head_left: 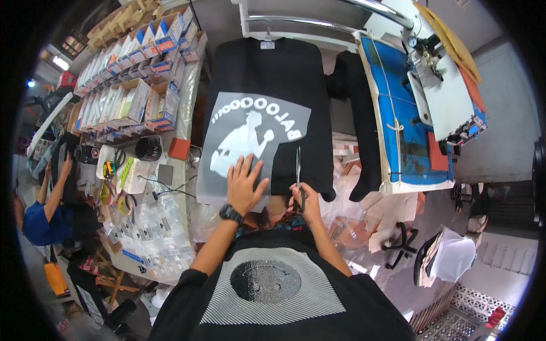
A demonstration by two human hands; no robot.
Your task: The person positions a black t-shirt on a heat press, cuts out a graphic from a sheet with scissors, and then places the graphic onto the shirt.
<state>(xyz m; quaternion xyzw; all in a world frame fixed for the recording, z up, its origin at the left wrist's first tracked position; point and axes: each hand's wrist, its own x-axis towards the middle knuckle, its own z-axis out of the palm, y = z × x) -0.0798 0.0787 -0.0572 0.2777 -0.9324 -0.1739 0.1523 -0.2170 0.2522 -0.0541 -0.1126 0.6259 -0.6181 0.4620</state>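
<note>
A black long-sleeved shirt (296, 65) lies flat in front of me, its neck at the far end and one sleeve out to the right. On its lower left part rests a translucent grey sheet (263, 153) with a white kneeling figure and an arc of white lettering; its lower right side is cut in a notch. My left hand (244, 186), with a dark watch on the wrist, presses flat on the sheet, fingers spread. Closed round the handles of metal scissors (298, 165) is my right hand (306, 200). The blades point away from me, over the black cloth beside the sheet.
Boxes of packets (128, 102) line the left table, with a black mug (149, 149), tape rolls (126, 203) and clear bags nearer. A heat-press-like machine (443, 96) stands right, beside a blue-topped board (392, 113). Another person (48, 216) works far left.
</note>
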